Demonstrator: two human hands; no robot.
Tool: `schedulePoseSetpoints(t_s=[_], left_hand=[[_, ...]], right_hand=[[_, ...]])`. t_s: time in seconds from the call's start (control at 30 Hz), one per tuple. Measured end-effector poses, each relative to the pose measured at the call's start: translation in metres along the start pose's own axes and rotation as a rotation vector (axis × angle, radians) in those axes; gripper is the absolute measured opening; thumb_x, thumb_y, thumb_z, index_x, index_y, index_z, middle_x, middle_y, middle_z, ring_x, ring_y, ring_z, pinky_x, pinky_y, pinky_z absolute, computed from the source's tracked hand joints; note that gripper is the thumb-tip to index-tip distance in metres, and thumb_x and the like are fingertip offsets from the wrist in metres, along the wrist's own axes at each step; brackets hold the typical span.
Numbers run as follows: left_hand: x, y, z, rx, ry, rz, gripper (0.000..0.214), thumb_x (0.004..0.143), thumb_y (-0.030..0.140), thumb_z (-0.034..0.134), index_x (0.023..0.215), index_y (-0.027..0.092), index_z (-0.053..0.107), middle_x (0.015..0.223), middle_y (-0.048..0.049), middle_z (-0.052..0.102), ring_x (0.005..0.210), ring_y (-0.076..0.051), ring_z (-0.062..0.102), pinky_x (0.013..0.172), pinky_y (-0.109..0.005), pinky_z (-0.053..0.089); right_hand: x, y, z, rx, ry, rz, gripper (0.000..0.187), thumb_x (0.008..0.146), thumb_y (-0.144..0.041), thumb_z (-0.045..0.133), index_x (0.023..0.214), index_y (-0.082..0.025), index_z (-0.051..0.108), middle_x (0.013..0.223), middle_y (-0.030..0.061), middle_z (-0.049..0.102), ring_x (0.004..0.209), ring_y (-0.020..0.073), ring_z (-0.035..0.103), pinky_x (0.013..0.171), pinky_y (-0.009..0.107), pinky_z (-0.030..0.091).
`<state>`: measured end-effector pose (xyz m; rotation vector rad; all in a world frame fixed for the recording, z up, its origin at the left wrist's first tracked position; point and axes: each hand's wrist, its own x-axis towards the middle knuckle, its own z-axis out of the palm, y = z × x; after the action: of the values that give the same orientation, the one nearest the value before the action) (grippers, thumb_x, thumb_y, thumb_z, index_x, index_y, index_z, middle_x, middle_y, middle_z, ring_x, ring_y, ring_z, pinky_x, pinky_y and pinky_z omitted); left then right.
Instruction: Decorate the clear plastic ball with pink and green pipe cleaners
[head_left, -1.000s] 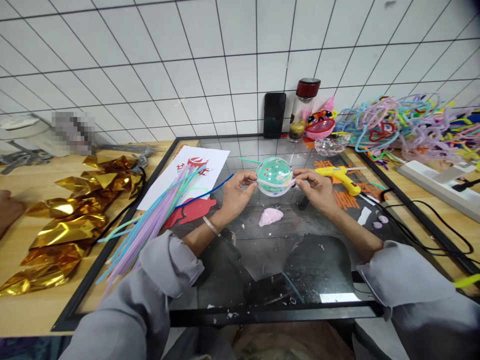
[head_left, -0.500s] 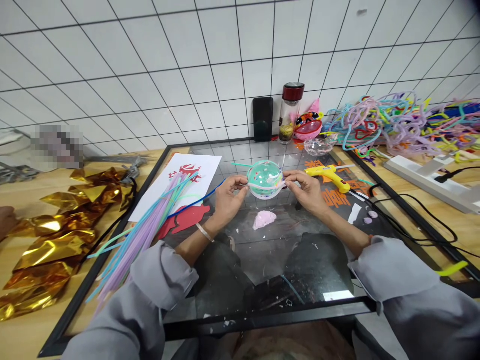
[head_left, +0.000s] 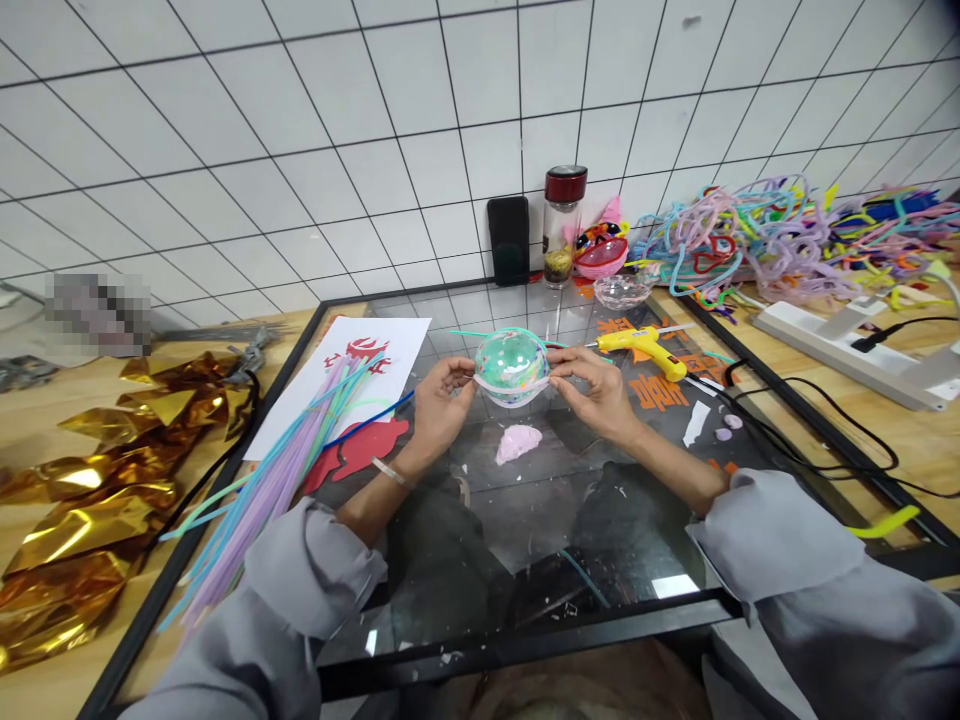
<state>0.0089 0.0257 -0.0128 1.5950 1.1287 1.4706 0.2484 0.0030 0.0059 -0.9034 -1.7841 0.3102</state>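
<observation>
Between my hands sits a clear round plastic shell (head_left: 511,355), green inside with small coloured specks. A pale pink strip (head_left: 516,401) curves along its lower front edge; whether it is clay or a pipe cleaner I cannot tell. My left hand (head_left: 444,398) pinches the strip's left end with thumb and forefinger, close against the shell. At the right end, my right hand (head_left: 594,390) pinches it the same way. A flattened pale pink lump (head_left: 517,443) lies on the dark glass top (head_left: 525,520) just in front of the shell.
Right of my hands lies a yellow glue gun (head_left: 646,348) with its black cable. Pipe cleaners (head_left: 262,510) and red paper cutouts (head_left: 358,448) are at left, beside gold foil (head_left: 90,500). A glass bottle (head_left: 562,225), phone (head_left: 508,240) and power strip (head_left: 855,355) stand farther back.
The pale strip, straight across the shell's front before, now bends down around its lower edge. The whole view has shifted slightly, so everything sits a little further left.
</observation>
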Motion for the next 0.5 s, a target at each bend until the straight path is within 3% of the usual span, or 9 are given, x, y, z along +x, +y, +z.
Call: schedulePoseSetpoints(t_s=[0.27,0.5], left_hand=[[0.0001,-0.0005,0.0001,-0.042,0.015,-0.035,0.029,0.071,0.029,0.076,0.092,0.016,0.061,0.090,-0.0047,0.070,0.081,-0.014,0.068,0.080,-0.028,0.055],[-0.0012,0.0005,0.0014,-0.066,0.027,-0.034,0.027,0.070,0.027,0.074,0.091,0.016,0.061,0.090,-0.0046,0.070,0.082,-0.014,0.068,0.079,-0.027,0.055]], right_hand=[[-0.0033,0.0007,0.0033,0.033,0.012,-0.012,0.010,0.088,-0.024,0.063,0.080,-0.020,0.068,0.116,0.0125,0.063,0.096,0.0204,0.066,0.090,0.043,0.054],[-0.0043,-0.0017,0.0008,0.034,-0.013,-0.031,0.009,0.087,-0.020,0.062,0.080,-0.020,0.068,0.105,0.0096,0.068,0.099,0.0212,0.067,0.087,0.040,0.054]])
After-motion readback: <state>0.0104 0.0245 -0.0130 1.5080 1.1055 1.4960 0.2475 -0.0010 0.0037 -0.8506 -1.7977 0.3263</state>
